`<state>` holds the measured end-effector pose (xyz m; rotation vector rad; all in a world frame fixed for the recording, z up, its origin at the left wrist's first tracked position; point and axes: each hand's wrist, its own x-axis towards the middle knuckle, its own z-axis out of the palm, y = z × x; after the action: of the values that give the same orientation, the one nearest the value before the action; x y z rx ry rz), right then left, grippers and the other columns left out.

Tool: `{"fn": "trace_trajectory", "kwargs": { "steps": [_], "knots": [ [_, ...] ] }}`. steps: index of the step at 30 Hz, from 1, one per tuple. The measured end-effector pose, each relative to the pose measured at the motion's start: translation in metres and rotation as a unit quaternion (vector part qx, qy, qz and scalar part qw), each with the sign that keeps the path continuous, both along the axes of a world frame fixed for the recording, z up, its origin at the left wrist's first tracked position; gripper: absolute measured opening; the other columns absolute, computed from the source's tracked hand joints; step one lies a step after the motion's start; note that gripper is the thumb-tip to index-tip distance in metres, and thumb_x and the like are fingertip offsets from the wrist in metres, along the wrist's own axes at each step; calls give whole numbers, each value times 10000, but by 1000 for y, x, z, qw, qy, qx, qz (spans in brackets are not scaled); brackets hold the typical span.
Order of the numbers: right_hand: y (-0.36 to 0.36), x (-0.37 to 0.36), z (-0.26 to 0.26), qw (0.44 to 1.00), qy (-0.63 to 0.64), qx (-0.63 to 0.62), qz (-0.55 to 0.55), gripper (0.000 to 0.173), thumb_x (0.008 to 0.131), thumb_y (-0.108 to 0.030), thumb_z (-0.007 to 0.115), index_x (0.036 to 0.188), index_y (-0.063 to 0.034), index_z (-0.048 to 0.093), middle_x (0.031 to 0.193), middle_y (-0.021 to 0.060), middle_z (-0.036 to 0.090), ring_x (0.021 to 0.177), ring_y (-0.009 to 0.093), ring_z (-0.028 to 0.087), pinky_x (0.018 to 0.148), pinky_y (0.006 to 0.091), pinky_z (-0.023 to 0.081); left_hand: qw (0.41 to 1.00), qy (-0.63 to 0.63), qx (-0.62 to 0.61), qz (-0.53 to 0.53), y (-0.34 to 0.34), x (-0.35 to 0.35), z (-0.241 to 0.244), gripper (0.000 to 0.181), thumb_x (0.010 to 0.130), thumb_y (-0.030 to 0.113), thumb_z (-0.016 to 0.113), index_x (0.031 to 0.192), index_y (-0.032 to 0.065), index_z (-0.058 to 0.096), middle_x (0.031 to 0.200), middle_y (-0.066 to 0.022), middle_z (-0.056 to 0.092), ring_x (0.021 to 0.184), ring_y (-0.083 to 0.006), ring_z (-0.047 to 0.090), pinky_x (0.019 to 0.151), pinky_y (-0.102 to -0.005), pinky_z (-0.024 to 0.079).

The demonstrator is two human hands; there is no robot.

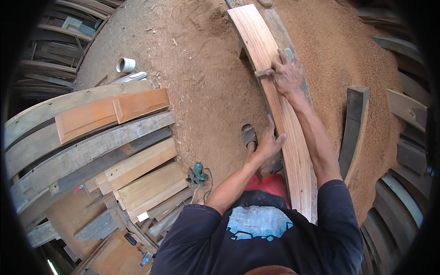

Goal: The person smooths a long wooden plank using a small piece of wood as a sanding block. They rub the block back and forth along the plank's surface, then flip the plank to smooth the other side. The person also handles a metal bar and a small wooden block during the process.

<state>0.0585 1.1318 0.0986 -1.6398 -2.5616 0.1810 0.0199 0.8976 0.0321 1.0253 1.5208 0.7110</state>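
Note:
A long, planed wooden board (257, 37) lies before me on a support, running from the top of the view down past my right side. My right hand (288, 74) is on the board's upper part, its fingers on a small wooden tool (264, 72) that lies across the face and reaches the left edge; the tool's exact kind cannot be told. My left hand (271, 139) rests against the board's left edge lower down, fingers spread, with the thumb over the top. No tool shows in it.
A green power tool (198, 173) with a cord stands on the ground at lower left. Stacked planks (144, 127) and an orange-brown panel (141, 105) fill the left. A white bucket (126, 65) lies beyond. A dark timber (354, 120) stands out on the sawdust at right.

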Motion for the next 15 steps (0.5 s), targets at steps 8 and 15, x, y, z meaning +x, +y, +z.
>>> {"fn": "trace_trajectory", "kwargs": {
  "steps": [8,15],
  "knots": [
    [-22,15,4,997,-20,-79,6,467,862,-617,678,1017,-182,749,1548,97,489,1342,428,436,1082,568,367,998,16,-62,-29,10,-9,27,973,996,232,643,1582,-122,-48,1524,-351,426,1365,-403,527,1126,-392,430],
    [63,-43,2,997,-32,-70,-20,516,857,-632,691,1112,-186,735,1553,94,470,1323,443,461,1076,579,387,999,4,-30,-24,-2,2,6,1053,956,253,681,1582,-101,-89,1374,-392,489,1283,-497,515,1121,-482,396]
  ]
}}
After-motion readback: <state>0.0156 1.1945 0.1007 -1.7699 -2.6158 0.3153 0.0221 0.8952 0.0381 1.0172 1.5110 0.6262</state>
